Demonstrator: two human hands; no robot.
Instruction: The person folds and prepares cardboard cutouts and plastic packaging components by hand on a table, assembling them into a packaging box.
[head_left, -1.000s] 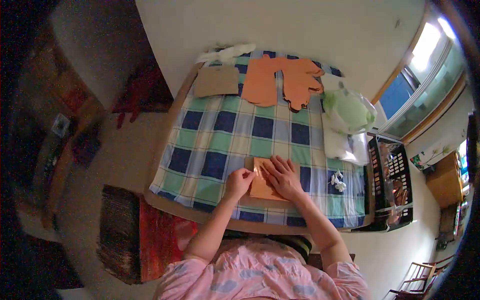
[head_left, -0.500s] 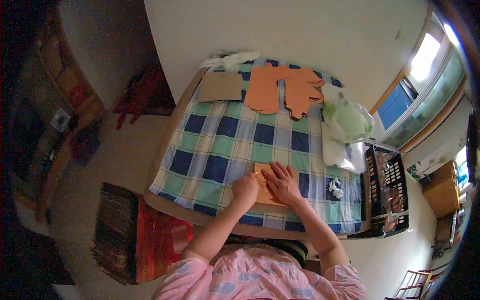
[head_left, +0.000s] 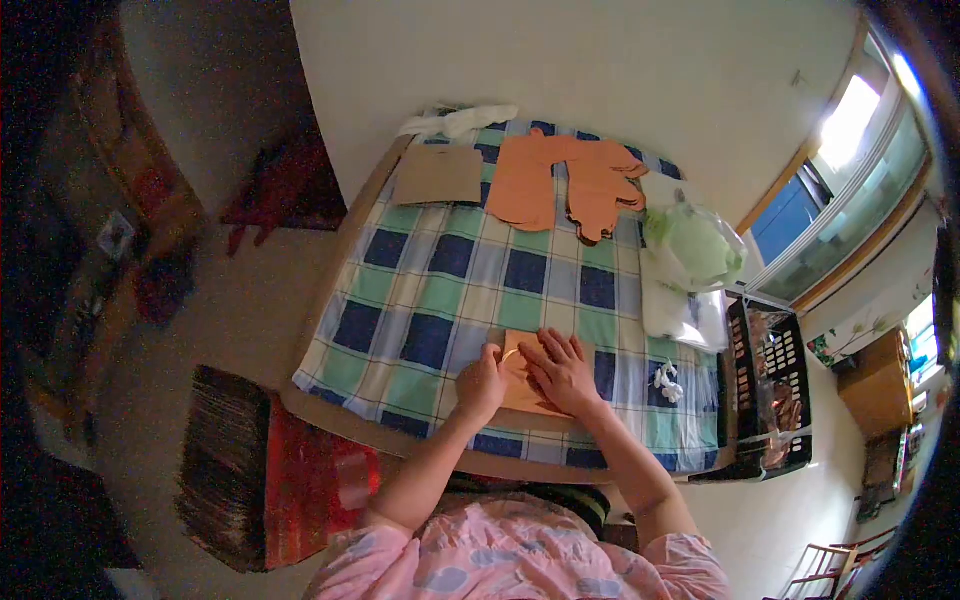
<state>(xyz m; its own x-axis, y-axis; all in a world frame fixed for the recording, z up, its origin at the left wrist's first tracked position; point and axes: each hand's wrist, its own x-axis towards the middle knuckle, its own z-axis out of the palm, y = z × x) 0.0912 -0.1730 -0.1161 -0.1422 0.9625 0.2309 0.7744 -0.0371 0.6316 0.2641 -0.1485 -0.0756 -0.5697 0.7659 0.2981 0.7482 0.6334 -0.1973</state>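
Near edge of checked cloth point(head_left: 470, 262): card piece point(head_left: 540, 402) under right hand point(head_left: 562, 376), left hand point(head_left: 483, 385) at its left; far side, left to right, cardboard sheet point(head_left: 438, 175), cutouts point(head_left: 525, 185), plastic bag point(head_left: 697, 245); basket point(head_left: 770, 390) right of cloth.

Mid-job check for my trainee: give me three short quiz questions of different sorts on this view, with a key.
1. True or false: the right hand has its fingers spread over the small orange sheet.
2. What lies just left of the large orange pieces at the far side of the checked cloth?
a) a black crate
b) a flat brown board
c) a clear bag
3. Fill in: the crate stands off the ____ side of the cloth, as the person sees it.

Key: 1 true; 2 b; 3 right
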